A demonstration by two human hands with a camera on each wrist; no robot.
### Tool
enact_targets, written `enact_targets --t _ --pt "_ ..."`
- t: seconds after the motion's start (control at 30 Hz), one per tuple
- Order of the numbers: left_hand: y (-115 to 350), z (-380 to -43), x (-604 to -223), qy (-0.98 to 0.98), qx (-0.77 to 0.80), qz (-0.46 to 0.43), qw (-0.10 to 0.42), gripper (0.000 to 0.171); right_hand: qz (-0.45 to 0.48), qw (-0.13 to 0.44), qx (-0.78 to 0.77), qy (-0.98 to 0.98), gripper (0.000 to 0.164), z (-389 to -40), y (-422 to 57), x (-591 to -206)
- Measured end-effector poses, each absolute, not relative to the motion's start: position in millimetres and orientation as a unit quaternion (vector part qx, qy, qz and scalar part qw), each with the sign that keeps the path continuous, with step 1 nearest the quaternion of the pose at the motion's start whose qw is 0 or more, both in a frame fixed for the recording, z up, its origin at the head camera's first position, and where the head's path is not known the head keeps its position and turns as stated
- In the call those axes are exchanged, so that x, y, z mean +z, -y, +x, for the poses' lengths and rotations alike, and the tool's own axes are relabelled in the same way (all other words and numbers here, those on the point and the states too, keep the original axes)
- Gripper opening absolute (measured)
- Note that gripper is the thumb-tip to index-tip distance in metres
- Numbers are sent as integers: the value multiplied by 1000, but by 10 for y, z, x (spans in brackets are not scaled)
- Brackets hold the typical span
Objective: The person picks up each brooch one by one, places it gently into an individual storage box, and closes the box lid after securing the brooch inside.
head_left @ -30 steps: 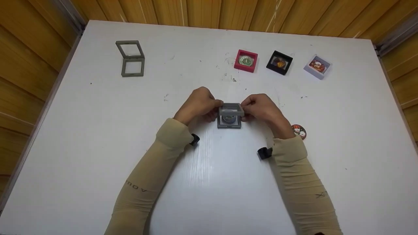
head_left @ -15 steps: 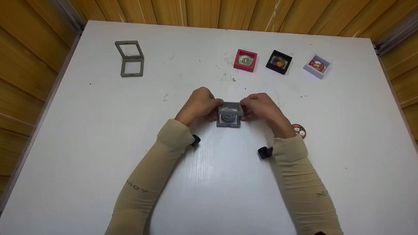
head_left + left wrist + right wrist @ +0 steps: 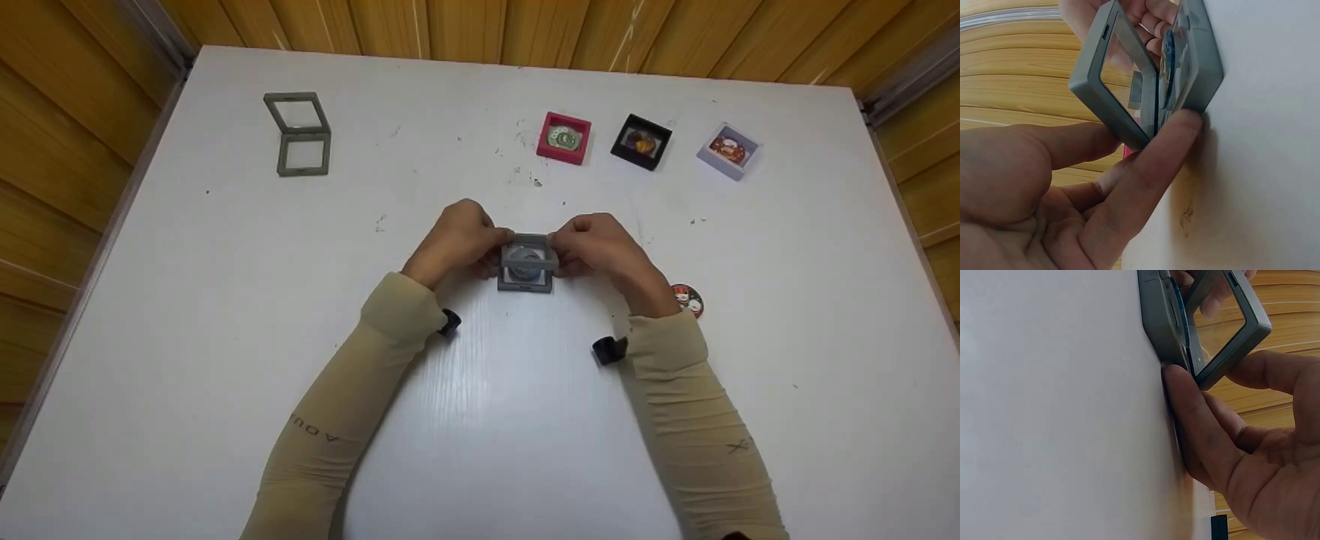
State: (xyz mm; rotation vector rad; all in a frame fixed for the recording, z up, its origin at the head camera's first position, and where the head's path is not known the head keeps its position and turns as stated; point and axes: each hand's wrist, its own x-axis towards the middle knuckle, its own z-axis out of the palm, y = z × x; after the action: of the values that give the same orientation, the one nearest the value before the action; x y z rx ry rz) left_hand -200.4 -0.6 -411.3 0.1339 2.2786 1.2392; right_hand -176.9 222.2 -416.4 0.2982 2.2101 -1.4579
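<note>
Toward the far left of the desk [image 3: 225,300] sits an unfolded frame [image 3: 306,135]; centrally, the left hand's grip [image 3: 461,238] narrowly pinches a gray case [image 3: 527,264] (lid [image 3: 1093,59] half raised, round badge [image 3: 1169,67] inside), the right hand's grip [image 3: 600,244] likewise pinching its opposite side.

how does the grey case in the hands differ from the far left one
The grey case is partly open; the far-left case is wide open. The grey case holds a round disc; the far-left case holds none. The grey case is gripped; the far-left case is untouched. Both are square and hinged.
</note>
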Motion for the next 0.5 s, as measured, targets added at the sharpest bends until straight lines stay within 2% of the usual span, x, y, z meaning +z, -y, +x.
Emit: enact_targets --t 0.5 --pt "-3 -2008 -4107 -857 436 54 268 27 101 245 -523 -810 22 -1780 -2234 -4178"
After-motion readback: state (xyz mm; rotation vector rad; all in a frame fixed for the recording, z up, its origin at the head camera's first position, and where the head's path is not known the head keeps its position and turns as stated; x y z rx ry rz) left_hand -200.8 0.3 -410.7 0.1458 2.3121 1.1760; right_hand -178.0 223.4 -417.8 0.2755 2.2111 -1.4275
